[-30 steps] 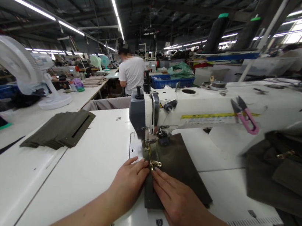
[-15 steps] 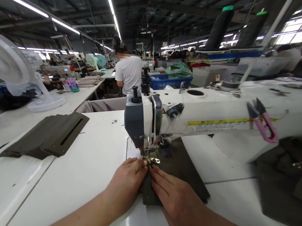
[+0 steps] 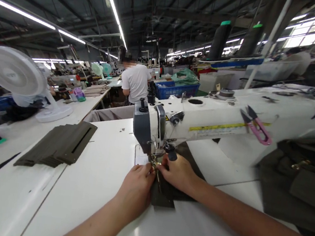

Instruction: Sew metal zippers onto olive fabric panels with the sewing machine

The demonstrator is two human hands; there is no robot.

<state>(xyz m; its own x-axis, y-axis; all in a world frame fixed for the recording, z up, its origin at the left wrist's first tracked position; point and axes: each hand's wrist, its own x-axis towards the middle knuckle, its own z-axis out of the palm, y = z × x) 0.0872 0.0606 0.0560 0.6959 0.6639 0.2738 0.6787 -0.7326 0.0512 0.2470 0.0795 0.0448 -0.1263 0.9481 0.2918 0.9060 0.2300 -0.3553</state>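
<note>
A dark olive fabric piece [image 3: 164, 201] lies under the needle area of a white sewing machine [image 3: 215, 121], with a gold-toothed zipper [image 3: 158, 175] running along it. My left hand [image 3: 137, 185] presses its closed fingers on the fabric's left edge, just in front of the presser foot [image 3: 154, 157]. With thumb and fingers pinched, my right hand [image 3: 180, 173] is at the gold zipper pull [image 3: 157, 163] close beside the foot. Its fingertips partly cover the pull. Behind my right hand, more of the fabric spreads under the machine arm.
A fanned stack of olive panels [image 3: 58, 145] lies on the left of the table. Pink-handled thread snips [image 3: 256, 125] rest against the machine arm. Olive fabric [image 3: 300, 183] is heaped at the right. A white fan [image 3: 15, 72] stands left; a person [image 3: 135, 80] works beyond the machine.
My right hand has lifted from lying flat on the fabric and moved up and forward to the zipper pull. My left hand stays by the foot. The view has shifted slightly.
</note>
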